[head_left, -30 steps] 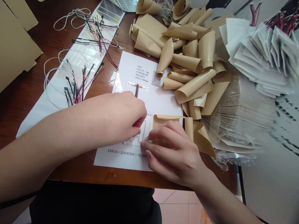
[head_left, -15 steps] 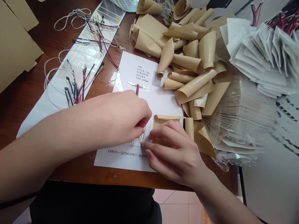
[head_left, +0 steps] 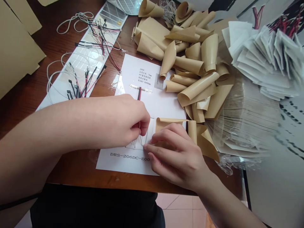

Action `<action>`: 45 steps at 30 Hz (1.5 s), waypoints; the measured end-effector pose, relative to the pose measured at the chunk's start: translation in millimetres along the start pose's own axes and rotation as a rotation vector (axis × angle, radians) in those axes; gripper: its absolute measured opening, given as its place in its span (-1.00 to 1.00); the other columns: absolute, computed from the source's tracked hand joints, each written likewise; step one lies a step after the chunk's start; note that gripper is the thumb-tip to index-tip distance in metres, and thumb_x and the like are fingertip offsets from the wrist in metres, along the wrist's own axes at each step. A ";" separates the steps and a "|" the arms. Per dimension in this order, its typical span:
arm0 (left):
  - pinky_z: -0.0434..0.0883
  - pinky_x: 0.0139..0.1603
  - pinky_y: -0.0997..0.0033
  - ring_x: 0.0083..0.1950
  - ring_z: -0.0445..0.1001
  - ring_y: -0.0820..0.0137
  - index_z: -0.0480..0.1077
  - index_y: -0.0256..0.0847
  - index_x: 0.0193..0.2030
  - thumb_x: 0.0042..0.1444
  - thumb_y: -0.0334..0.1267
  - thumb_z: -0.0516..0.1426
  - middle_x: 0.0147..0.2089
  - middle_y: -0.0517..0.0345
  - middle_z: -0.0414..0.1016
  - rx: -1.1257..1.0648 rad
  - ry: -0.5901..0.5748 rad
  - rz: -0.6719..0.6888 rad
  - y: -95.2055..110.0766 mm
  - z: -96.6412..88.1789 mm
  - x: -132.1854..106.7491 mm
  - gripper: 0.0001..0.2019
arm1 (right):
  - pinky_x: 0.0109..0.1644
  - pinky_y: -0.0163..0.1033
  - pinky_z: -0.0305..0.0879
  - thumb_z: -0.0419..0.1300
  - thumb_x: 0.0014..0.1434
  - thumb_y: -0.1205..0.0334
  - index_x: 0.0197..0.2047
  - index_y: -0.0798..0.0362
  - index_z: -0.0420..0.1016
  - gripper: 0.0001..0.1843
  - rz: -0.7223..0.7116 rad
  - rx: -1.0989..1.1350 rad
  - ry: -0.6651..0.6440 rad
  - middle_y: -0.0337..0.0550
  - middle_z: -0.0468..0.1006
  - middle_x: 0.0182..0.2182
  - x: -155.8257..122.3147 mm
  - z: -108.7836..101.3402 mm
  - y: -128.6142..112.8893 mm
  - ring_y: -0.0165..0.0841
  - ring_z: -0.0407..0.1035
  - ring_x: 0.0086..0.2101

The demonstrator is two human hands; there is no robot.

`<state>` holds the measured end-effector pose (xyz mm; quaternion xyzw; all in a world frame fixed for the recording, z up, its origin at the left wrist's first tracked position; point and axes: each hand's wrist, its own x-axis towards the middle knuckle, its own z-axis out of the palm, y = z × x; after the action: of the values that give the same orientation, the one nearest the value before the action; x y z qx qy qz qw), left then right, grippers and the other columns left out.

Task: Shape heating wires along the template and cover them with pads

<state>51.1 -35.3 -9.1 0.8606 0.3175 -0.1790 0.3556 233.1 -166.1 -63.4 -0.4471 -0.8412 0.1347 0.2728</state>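
My left hand (head_left: 123, 122) is closed in a pinch over a white pad (head_left: 148, 134), with a thin wire (head_left: 142, 140) running down from its fingertips. My right hand (head_left: 177, 155) rests beside it, its fingers bent and apart, with the index fingertip pressing at the wire's lower bend. Under the right fingers lies brown backing paper (head_left: 163, 121), curled along its upper edge. The pad lies on a printed white sheet (head_left: 128, 163). Red and black leads (head_left: 139, 92) emerge above my left hand, under clear tape. My left hand hides part of the pad.
Curled brown paper pieces (head_left: 198, 87) pile up at the right. Beyond them stand a wrapped stack of sheets (head_left: 247, 114) and white pads with leads (head_left: 261, 63). Wire harnesses (head_left: 102, 38) lie on a white strip at the left. Brown cardboard (head_left: 16, 47) occupies the upper left.
My left hand has shifted slightly left, drawing the wire into a slant from the right index fingertip. My right hand stays in place.
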 end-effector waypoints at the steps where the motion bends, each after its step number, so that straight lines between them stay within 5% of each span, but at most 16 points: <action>1: 0.24 -0.43 0.38 -0.48 0.42 0.39 0.59 0.07 -0.29 0.11 -0.24 0.16 -0.37 0.25 0.58 0.003 -0.002 0.008 -1.3 0.3 -0.2 -0.84 | -0.28 -0.09 0.27 0.26 0.21 0.46 -0.29 0.13 0.64 -0.88 0.001 0.003 -0.001 -0.02 0.55 -0.33 0.1 0.1 0.0 -0.29 0.24 -0.31; 17: 0.26 -0.44 0.37 -0.47 0.44 0.37 0.51 -0.01 -0.06 0.19 -0.09 0.11 -0.26 0.14 0.59 0.065 0.179 0.007 -8.2 6.6 5.7 -0.76 | -0.28 -0.10 0.26 0.23 0.22 0.45 -0.30 0.11 0.62 -0.86 0.015 0.015 -0.004 -0.06 0.53 -0.34 1.7 -1.7 -0.4 -0.30 0.27 -0.32; 29: 0.33 -0.36 0.41 -0.39 0.49 0.39 0.59 -0.01 -0.24 0.17 -0.20 0.13 -0.26 0.18 0.64 0.015 0.108 0.075 -5.8 3.7 6.3 -0.82 | -0.25 -0.08 0.28 0.22 0.24 0.45 -0.20 0.08 0.56 -0.87 0.001 0.034 0.000 -0.06 0.52 -0.29 0.5 -1.5 -0.1 -0.30 0.26 -0.29; 34: 0.28 -0.41 0.40 -0.43 0.47 0.38 0.56 0.02 -0.06 0.18 -0.14 0.13 -0.24 0.15 0.63 0.033 0.108 0.039 -1.6 0.2 2.1 -0.75 | -0.17 -0.05 0.32 0.24 0.23 0.48 -0.07 0.04 0.52 -0.77 -0.017 -0.038 0.036 -0.04 0.51 -0.18 -0.9 0.0 -2.1 -0.26 0.30 -0.22; 40: 0.30 -0.36 0.42 -0.34 0.53 0.33 0.45 0.02 0.13 0.19 -0.16 0.14 -0.27 0.18 0.61 0.014 0.103 0.040 1.2 -2.0 0.0 -0.65 | -0.23 -0.13 0.36 0.29 0.26 0.45 0.06 -0.04 0.47 -0.66 0.054 -0.099 0.182 -0.14 0.54 -0.27 2.0 6.5 -2.3 -0.31 0.37 -0.29; 45: 0.30 -0.33 0.46 -0.22 0.56 0.33 0.36 0.01 0.18 0.21 -0.15 0.14 -0.23 0.22 0.63 -0.025 0.123 0.083 -1.6 0.6 1.9 -0.61 | -0.24 -0.14 0.40 0.33 0.26 0.36 -0.05 -0.02 0.51 -0.80 0.147 -0.070 0.227 -0.16 0.56 -0.32 7.6 11.7 -2.1 -0.30 0.41 -0.30</action>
<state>51.4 -34.0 -11.4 0.8780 0.3052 -0.1069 0.3530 221.5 -160.8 -69.4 -0.5292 -0.7740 0.0736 0.3398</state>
